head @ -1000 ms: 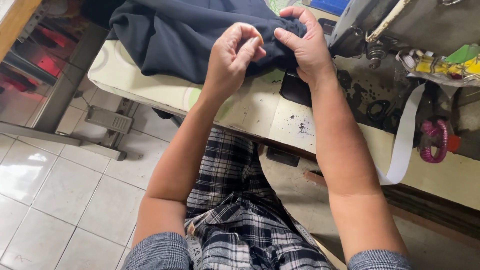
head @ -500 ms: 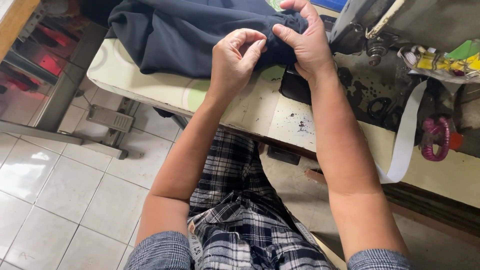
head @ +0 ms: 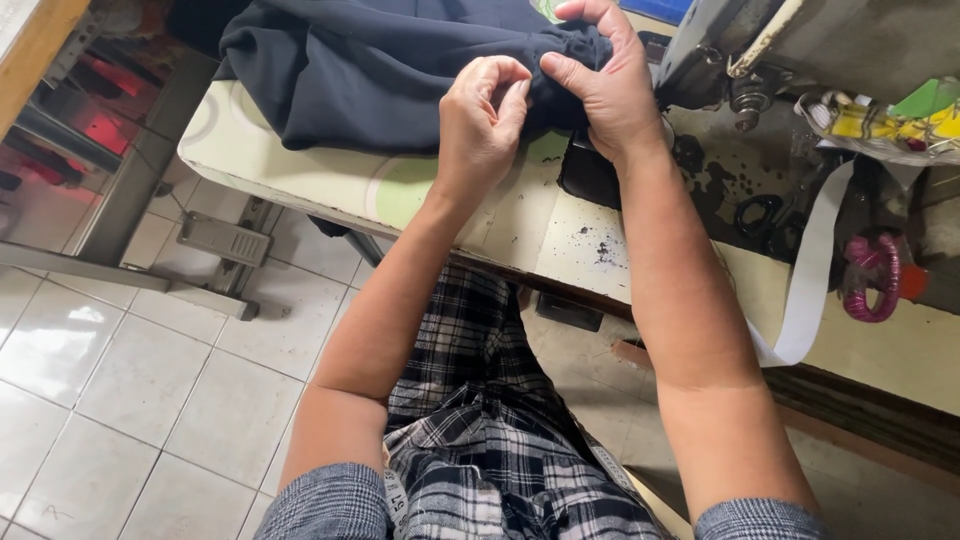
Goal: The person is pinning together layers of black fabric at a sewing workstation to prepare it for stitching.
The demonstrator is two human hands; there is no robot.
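Observation:
A dark navy garment [head: 380,70] lies bunched on the pale sewing table [head: 300,180]. My left hand [head: 482,122] pinches a fold of the cloth at its near edge, fingers curled tight. My right hand [head: 605,85] grips the same gathered edge just to the right, thumb pointing toward the left hand. Both hands nearly touch. The sewing machine [head: 800,50] stands right behind my right hand.
Black scissors [head: 765,220] lie on the stained table right of my right arm. A white strap [head: 810,270] hangs over the edge, beside a pink spool [head: 872,285]. Yellow and green scraps [head: 890,115] sit far right. Tiled floor [head: 120,370] and a metal table leg [head: 225,240] lie at left.
Both hands have stayed on the gathered cloth edge, with the fingers shifting slightly. The view has drifted a little, so the hands sit higher in the frame.

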